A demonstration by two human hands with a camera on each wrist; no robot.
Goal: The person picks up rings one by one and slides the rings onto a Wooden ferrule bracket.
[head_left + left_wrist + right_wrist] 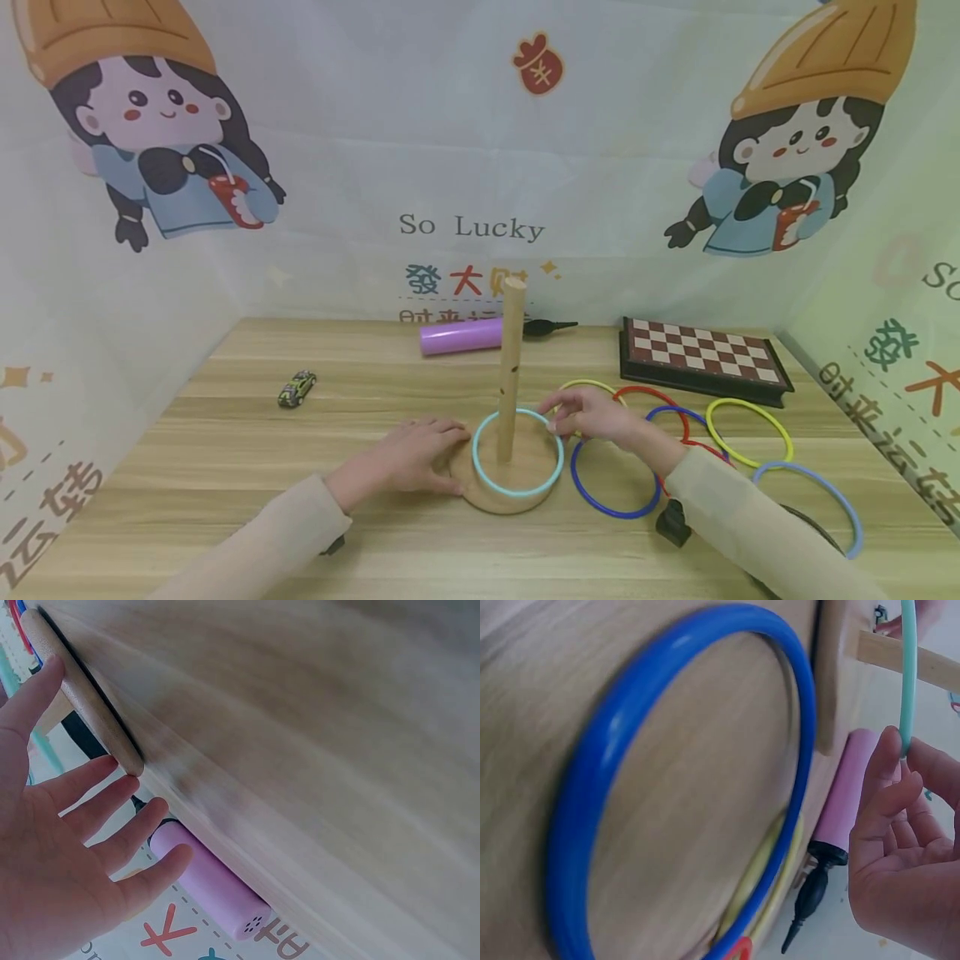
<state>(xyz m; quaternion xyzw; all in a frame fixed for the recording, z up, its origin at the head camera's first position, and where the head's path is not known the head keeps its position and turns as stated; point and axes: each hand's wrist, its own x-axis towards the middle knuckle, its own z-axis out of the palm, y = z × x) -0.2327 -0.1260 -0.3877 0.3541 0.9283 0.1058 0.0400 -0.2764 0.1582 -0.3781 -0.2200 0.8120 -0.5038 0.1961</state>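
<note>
A wooden peg rises from a round wooden base at the middle of the table. My right hand pinches a turquoise ring at its right side. The ring circles the peg; in the right wrist view the held ring stands apart above the base. At the base's left edge rests my left hand, its fingers spread and loosely extended. In the left wrist view the thumb and fingertips touch the base's rim.
Right of the base lie several rings, among them a dark blue ring, a yellow ring and a light blue ring. Behind stand a purple hand pump and a checkered board. A toy car is at left.
</note>
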